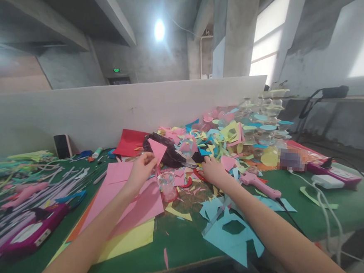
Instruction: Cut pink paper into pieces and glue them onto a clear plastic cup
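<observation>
My left hand point(142, 169) pinches a small pointed piece of pink paper point(157, 150), raised above a stack of pink sheets point(143, 200). My right hand point(214, 171) is closed, fingers bent, at a pair of scissors point(188, 165); the blades point left and the grip is mostly hidden. Behind the blades lies a crumpled black plastic bag point(167, 150). Between my hands, a clear cup-like piece with a pink base point(167, 187) stands on the table. Cut blue paper point(234, 236) with holes lies under my right forearm.
A heap of coloured paper scraps point(213, 138) and stacked clear cups point(266, 113) fill the back right. A pink glue gun point(261, 185) with its cord lies right. Pipe cleaners point(57, 182), a magenta power strip point(35, 228) and a phone point(62, 146) are left. A white partition point(109, 106) stands behind.
</observation>
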